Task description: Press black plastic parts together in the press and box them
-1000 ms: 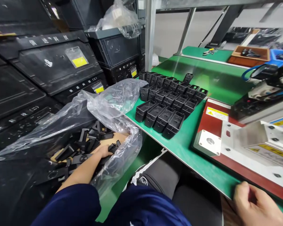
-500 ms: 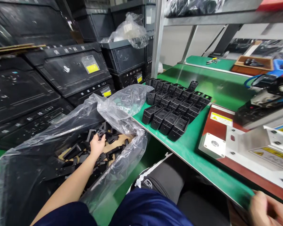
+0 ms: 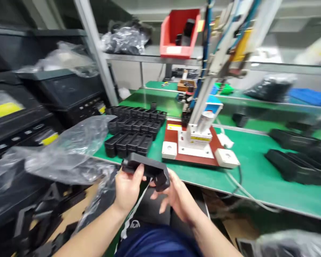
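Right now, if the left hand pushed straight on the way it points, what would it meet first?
Likely the front edge of the green table, then the front row of black housings. The left hand holds the black part just short of that edge; depth is unclear.

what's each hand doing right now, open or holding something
left hand: closed on the left end of the black plastic part
right hand: holding the same part's right end, fingers loosely spread
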{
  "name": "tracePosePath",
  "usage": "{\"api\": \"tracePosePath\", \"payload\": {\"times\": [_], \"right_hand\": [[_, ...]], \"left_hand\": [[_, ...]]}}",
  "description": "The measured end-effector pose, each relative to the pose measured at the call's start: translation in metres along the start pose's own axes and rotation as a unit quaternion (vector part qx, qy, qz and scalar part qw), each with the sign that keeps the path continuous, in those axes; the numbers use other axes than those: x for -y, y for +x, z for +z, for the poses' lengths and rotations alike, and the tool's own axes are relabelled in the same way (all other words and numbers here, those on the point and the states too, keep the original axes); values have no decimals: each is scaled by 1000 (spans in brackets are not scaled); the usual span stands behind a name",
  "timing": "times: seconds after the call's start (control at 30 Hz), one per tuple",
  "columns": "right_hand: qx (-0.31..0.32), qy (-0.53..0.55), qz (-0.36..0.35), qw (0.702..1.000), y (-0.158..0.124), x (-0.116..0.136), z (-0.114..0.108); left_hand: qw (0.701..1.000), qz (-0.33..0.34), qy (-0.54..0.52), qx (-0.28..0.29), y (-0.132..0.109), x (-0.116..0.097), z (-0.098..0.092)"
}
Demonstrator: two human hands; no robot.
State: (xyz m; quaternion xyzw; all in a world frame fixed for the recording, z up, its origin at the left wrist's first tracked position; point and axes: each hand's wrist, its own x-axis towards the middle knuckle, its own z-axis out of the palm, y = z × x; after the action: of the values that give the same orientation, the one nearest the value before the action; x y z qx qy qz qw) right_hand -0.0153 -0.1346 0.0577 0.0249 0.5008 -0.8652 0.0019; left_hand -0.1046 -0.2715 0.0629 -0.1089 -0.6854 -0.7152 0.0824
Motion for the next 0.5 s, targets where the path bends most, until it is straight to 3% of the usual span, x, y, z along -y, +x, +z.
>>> {"api": "tracePosePath", "payload": {"times": [0.07, 0.17, 0.27, 0.37, 0.43, 0.5], "right_hand": [[-6, 103, 28, 994, -5, 6, -7], [-9, 188, 76, 979, -18, 12, -28], [60, 240, 147, 958, -28, 12, -48], [145, 292, 176, 929, -30, 6, -60], [199, 320, 177, 909, -28, 1, -63], [239, 331, 179, 895, -26, -5, -65]], "left_hand": [[996, 20, -25, 89, -13, -8, 28], [983, 101, -19, 152, -23, -18, 52], [956, 191, -21, 223, -25, -26, 62], [900, 268, -69, 336, -24, -31, 66], [869, 276, -104, 398, -24, -34, 69], [872, 239, -133, 406, -26, -36, 75]]}}
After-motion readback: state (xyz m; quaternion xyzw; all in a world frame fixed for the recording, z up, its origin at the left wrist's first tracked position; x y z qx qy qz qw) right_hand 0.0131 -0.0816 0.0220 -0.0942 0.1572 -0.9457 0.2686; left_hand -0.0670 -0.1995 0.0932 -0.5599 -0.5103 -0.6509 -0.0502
